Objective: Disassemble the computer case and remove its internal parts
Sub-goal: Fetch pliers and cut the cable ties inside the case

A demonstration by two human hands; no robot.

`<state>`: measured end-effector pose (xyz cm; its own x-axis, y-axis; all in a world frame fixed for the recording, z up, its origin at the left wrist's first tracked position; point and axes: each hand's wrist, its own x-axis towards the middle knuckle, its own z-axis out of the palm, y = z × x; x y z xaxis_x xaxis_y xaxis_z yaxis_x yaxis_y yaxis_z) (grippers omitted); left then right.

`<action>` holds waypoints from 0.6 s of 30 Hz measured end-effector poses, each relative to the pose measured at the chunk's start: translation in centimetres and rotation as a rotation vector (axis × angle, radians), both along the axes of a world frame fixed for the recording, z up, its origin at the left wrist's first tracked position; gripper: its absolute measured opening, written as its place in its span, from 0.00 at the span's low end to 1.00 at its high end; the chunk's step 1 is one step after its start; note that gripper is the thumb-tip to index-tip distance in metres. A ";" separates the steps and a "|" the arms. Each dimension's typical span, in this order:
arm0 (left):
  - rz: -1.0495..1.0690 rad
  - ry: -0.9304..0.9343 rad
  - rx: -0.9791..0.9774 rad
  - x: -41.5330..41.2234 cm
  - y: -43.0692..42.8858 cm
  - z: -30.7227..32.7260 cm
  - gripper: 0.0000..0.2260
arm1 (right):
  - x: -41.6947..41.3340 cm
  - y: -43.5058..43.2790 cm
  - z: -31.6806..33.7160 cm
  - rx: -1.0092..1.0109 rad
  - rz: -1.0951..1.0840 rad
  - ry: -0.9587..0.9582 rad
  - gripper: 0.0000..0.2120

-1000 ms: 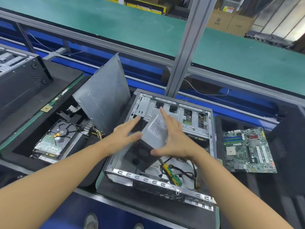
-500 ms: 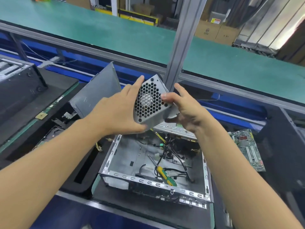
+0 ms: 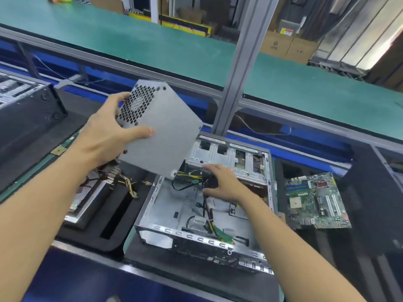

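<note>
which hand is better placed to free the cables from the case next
Right. The right hand is down in the case at the cables; the left hand is occupied, gripping the lifted power supply.

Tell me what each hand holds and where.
Left hand grips the power supply at its vented end, thumb on the flat side. Right hand touches the cables in the case; grip cannot be told.

Two forearms enter from the lower left and lower right corners of the frame, both bare along their whole visible length, uncovered to the wrists. The left hand (image 3: 104,136), left of centre, and the right hand (image 3: 224,184), near the centre, are bare as well.
</note>
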<state>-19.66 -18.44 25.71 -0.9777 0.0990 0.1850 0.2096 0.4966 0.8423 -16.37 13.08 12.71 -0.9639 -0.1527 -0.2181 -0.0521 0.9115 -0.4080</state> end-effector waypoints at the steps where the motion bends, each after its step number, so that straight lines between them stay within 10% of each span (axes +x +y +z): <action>1: 0.007 -0.011 0.040 -0.1 -0.1 0.1 0.43 | -0.2 -0.6 -0.4 0.051 0.005 0.046 0.33; 8: -0.071 -0.055 0.030 1.2 1.9 -0.8 0.42 | 0.6 -0.8 -2.0 0.037 -0.016 0.106 0.08; 11: -0.089 -0.054 -0.069 2.3 4.0 -3.0 0.50 | 1.8 0.3 -1.7 -0.053 -0.077 0.112 0.14; 15: -0.103 -0.014 -0.154 4.0 6.5 -6.5 0.52 | 2.9 -0.4 0.3 -0.669 -0.493 0.068 0.09; 18: -0.137 0.107 -0.231 4.8 7.3 -8.8 0.48 | 3.3 -1.0 0.9 -0.949 -0.575 -0.157 0.38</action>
